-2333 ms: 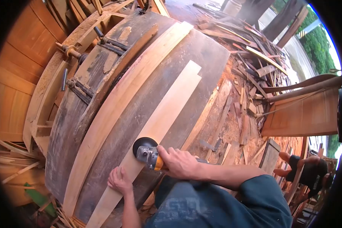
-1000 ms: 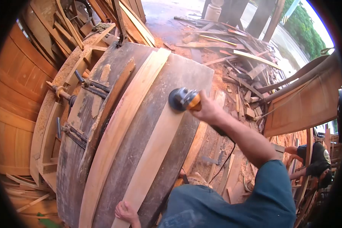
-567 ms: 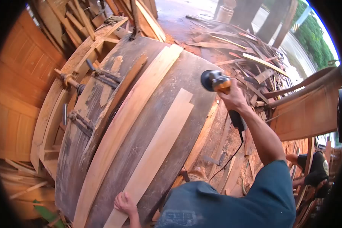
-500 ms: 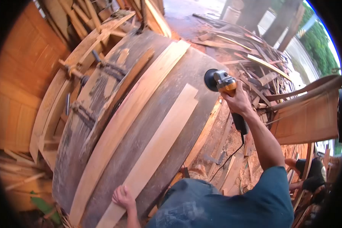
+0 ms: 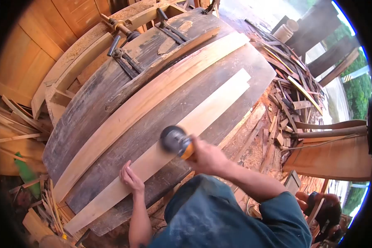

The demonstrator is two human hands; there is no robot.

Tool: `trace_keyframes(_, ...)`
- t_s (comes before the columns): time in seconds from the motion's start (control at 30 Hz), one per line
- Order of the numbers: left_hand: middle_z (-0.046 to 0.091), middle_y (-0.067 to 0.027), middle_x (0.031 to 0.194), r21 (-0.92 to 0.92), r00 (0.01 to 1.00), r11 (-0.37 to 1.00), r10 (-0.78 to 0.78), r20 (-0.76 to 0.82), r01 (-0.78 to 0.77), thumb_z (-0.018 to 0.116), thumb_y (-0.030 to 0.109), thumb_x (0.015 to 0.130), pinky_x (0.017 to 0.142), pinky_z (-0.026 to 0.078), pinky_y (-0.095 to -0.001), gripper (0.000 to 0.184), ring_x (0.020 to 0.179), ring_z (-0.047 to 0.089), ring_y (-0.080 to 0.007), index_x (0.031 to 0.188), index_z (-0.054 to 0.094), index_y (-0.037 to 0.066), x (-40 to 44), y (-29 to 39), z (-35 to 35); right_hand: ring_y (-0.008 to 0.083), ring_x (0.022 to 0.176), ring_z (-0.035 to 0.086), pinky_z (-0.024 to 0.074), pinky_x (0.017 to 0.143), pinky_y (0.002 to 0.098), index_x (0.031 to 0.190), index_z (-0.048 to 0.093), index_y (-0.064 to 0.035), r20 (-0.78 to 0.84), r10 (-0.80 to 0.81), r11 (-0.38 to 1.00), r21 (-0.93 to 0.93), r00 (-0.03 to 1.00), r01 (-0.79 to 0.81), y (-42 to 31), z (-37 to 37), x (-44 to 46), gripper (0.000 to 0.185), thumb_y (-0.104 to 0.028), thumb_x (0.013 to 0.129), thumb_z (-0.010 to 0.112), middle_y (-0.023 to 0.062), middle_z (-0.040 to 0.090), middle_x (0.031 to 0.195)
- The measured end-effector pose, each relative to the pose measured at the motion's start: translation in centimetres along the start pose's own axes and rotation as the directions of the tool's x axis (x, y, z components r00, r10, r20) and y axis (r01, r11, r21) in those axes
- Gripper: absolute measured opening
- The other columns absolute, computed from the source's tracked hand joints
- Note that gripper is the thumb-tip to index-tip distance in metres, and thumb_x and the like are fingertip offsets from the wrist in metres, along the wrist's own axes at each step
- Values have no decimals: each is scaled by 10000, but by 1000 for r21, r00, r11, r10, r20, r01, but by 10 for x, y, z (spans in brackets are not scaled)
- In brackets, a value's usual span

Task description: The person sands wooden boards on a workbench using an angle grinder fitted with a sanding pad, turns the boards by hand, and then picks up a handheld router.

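Against half a second ago, the power tool (image 5: 175, 141) sits back over the middle of the notched board (image 5: 219, 101) — then it was out past the board, by the bench's right edge. The right hand (image 5: 208, 157) wraps its body; the left hand (image 5: 132, 177) rests on the board lower down, whether pinching its edge I can't tell. A strip of bench top (image 5: 153, 124) runs between board and curved plank (image 5: 153, 97); more surface shows beyond the notched end.
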State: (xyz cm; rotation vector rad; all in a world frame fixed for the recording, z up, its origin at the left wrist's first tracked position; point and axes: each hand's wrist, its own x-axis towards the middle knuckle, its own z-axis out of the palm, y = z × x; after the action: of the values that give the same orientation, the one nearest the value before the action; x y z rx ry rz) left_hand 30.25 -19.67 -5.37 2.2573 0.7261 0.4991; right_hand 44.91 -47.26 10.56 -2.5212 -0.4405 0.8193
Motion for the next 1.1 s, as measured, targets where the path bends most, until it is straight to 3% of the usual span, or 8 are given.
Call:
trace_keyframes(0.13,714,-159,1159,-52,1000,998,19,-15,-20,479,252,1056,1020,411,-472,357,1106,622,-365,1164,711,2,2,-3,3,471,947,699,576,802,550,1390,329,-9,82,-101,992,-66,991,107,-37,26,0,711,-310,892,737,290,658,1039)
trace_keyframes(0.23,714,-116,1132,325,985,931,144,91,-166,633,389,976,1009,412,-465,394,1083,620,-343,1146,723,45,4,18,2,483,975,690,569,818,550,1396,346,-28,12,-26,998,-65,1000,26,-20,10,5,735,-265,842,766,294,662,1062)
trace_keyframes(0.33,709,-86,1099,327,990,935,118,73,-136,757,471,863,997,411,-472,475,1059,618,-330,1121,728,73,6,21,7,460,944,708,589,824,527,1392,339,-14,-95,116,990,-65,989,-123,13,-30,15,717,-294,876,752,269,678,1059)
trace_keyframes(0.63,700,-105,1083,358,989,923,118,87,-141,794,417,824,976,420,-491,446,1049,613,-343,1092,722,67,7,21,8,539,934,681,552,799,572,1271,363,-38,-472,219,975,62,854,-215,148,-146,57,623,-294,858,752,335,702,940)
trace_keyframes(0.87,693,-114,1048,387,987,908,150,58,-161,787,414,820,948,428,-503,449,1023,616,-353,1097,711,69,1,14,13,492,1043,679,537,880,537,1259,400,8,-623,291,953,123,726,-277,275,-226,81,680,-375,837,771,333,676,1089)
trace_keyframes(0.93,693,-114,1048,391,988,907,147,48,-154,788,417,819,948,430,-498,454,1026,617,-355,1099,710,68,3,17,11,486,1067,676,539,892,524,1256,427,14,-643,463,857,151,609,-492,280,-253,72,704,-421,828,778,327,676,1123)
trace_keyframes(1.0,697,-110,1050,380,986,911,161,33,-162,792,409,818,943,436,-494,440,1025,618,-358,1090,715,72,3,18,11,463,1106,675,534,932,487,1337,462,-4,-774,390,902,212,499,-375,315,-247,64,770,-468,813,782,305,688,1143)
trace_keyframes(1.1,710,-107,1044,362,986,919,166,15,-160,793,391,825,938,448,-490,395,1019,635,-357,1060,730,80,5,18,14,456,1116,674,528,949,485,1389,447,-17,-731,374,907,161,571,-389,279,-224,27,807,-453,802,790,300,686,1161)
